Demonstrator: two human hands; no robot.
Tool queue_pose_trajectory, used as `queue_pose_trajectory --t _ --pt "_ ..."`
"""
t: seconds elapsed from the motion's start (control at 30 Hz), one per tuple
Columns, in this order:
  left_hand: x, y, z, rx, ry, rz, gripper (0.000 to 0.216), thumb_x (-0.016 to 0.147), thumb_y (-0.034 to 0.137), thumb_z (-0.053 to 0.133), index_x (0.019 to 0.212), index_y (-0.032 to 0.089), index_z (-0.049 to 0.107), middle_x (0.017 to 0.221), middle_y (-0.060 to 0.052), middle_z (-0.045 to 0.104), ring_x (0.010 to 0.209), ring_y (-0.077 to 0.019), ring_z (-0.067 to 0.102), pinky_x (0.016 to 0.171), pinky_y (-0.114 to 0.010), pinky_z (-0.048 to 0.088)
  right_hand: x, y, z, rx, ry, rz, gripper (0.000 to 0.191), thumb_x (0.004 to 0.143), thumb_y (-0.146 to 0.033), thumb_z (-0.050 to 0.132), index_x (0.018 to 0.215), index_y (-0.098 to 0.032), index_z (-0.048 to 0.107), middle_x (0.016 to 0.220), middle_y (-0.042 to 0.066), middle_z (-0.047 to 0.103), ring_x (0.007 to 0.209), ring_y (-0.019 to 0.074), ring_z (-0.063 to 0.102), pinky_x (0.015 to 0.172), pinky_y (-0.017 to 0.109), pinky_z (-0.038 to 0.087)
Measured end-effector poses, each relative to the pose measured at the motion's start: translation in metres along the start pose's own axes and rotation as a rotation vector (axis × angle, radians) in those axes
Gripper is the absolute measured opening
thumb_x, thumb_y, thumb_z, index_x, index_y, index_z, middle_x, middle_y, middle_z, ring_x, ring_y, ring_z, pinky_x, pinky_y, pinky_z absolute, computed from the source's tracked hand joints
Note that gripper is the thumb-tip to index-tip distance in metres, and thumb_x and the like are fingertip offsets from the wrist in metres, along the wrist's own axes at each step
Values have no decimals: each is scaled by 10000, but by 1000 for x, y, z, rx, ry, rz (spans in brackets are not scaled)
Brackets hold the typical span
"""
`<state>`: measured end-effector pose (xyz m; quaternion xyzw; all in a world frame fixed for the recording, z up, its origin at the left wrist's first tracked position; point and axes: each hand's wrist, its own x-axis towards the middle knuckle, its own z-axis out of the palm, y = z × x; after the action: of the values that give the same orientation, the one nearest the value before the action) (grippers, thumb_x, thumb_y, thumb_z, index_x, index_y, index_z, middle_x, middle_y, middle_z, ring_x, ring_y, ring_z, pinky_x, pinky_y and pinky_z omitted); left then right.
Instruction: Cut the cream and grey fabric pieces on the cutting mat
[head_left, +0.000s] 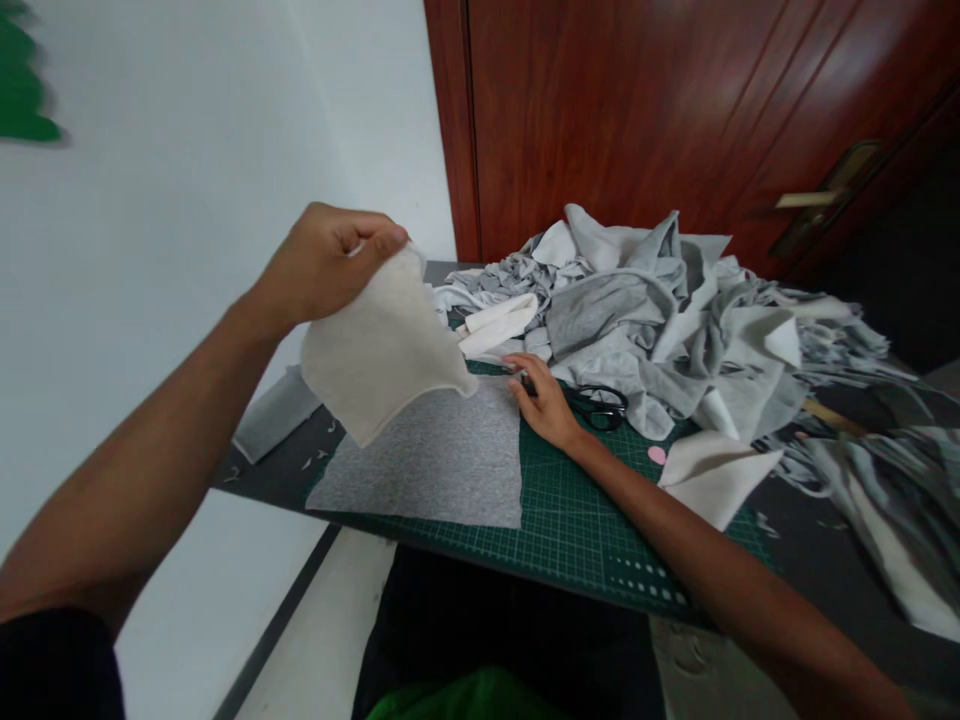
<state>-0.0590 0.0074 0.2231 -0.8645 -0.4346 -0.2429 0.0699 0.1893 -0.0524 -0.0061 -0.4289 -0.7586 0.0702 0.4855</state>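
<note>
My left hand (326, 262) is raised above the table's left end, fingers pinched on the top edge of a cream fabric piece (379, 350) that hangs down from it. Under it a grey rectangular fabric piece (442, 460) lies flat on the green cutting mat (585, 520). My right hand (541, 398) rests on the mat at the grey piece's far right corner, fingers curled, touching the handles of black scissors (600, 405). Whether it grips them I cannot tell.
A big heap of grey and white fabric scraps (660, 310) covers the table's far side and right end. A cream cut piece (712, 475) and a small pink disc (657, 455) lie on the mat. A folded grey piece (274, 412) sits at the left edge. Behind stands a red-brown door (675, 110).
</note>
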Motion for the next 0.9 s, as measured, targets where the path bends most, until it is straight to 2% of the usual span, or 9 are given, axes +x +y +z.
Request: queue_pose_trajectory --t 0.1,0.17,0.3,0.43,0.57,0.67,0.77,0.83,0.9 --pt "-11 27 -3 -39 -123 208 552 959 566 348 886 154 708 749 86 655 703 -62 666 700 -214 434 12 -18 -8 71 102 18 514 976 -376 482 1448 -267 310 1437 123 437 1234 239 487 1030 464 432" --pt "-18 41 -3 -113 -196 345 530 964 570 350 896 196 720 735 88 668 649 -41 654 649 -186 419 19 -33 -13 182 53 -42 583 931 -417 569 1446 -282 331 1468 99 428 1270 252 468 1041 461 422" --pt "-27 57 2 -190 -155 549 482 987 498 354 901 194 718 645 91 642 493 -17 560 574 -149 376 26 -56 -15 364 -9 -132 442 909 -439 586 1302 -265 484 1215 64 598 1101 233 559 960 437 471" --pt "-33 60 3 -120 21 510 466 983 459 368 903 172 727 655 92 616 527 -21 559 652 -162 411 25 -58 -11 428 -32 -75 290 915 -389 567 1167 -247 551 1095 42 617 1001 193 569 906 379 474" --pt "-38 56 -2 -76 83 371 532 970 506 343 940 158 743 675 77 630 566 -44 575 701 -194 433 23 -48 -5 347 -56 -18 150 926 -332 522 989 -212 586 903 16 619 869 171 567 815 334 462" --pt "-38 38 -3 -3 128 284 582 970 528 328 942 127 749 689 63 626 589 -45 561 759 -213 414 25 -41 -9 324 -22 10 149 948 -314 479 952 -203 579 843 3 587 800 155 541 751 307 441" --pt "-31 -3 4 129 159 91 626 959 573 351 969 76 732 770 33 645 736 -79 592 837 -237 387 33 -39 -25 149 166 39 157 962 -315 472 986 -208 583 816 0 562 732 150 505 687 296 414" --pt "-24 -36 15 185 78 11 600 924 603 450 982 68 716 762 32 641 786 -84 584 867 -233 375 39 -40 -39 -33 251 -6 152 964 -318 492 986 -214 600 838 10 577 753 159 522 702 303 416" --pt "-17 -63 29 244 -14 88 491 940 537 508 1054 94 684 882 24 688 849 -93 569 910 -248 376 44 -39 -50 -215 220 -82 176 976 -319 485 1016 -215 621 853 23 604 785 174 548 734 316 418"
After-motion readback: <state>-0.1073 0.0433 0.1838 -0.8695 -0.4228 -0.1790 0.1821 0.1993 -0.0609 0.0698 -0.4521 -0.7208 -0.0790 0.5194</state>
